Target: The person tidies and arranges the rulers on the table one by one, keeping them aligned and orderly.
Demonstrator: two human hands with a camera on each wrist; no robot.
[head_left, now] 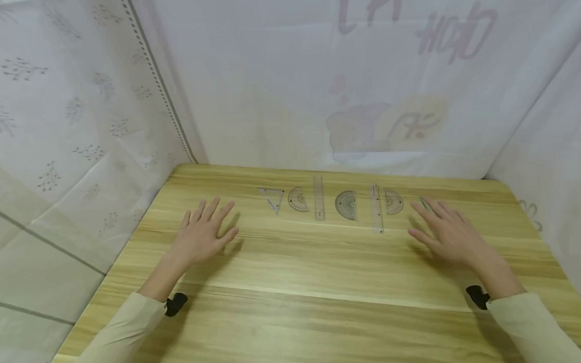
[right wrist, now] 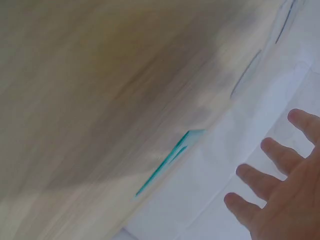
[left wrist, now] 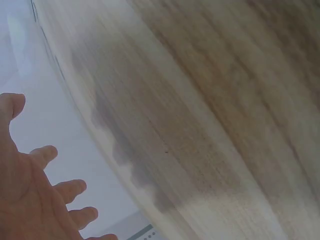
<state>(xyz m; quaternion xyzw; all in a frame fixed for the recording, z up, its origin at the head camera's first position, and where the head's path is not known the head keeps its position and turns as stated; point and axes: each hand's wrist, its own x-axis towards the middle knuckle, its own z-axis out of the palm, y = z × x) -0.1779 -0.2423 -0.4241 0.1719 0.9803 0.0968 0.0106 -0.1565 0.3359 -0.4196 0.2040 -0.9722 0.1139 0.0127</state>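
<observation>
In the head view my left hand (head_left: 200, 237) hovers over the left of the wooden table, fingers spread, nothing held. My right hand (head_left: 450, 233) is likewise spread over the right side. Between them, along the back, lie a clear set square (head_left: 278, 196), a clear protractor (head_left: 298, 199), a clear ruler (head_left: 319, 199), a greyish protractor (head_left: 345, 204), a second ruler (head_left: 377, 209) and another protractor (head_left: 393, 201). A green-edged set square (right wrist: 162, 169) shows whole in the right wrist view; in the head view the right fingers partly cover it.
The wooden table (head_left: 276, 321) has rounded back corners. White printed cloth (head_left: 268, 86) hangs behind it, with patterned cloth (head_left: 68, 141) on the left and pale cloth (head_left: 558, 156) on the right. A black strap piece (head_left: 176, 304) shows at the left wrist.
</observation>
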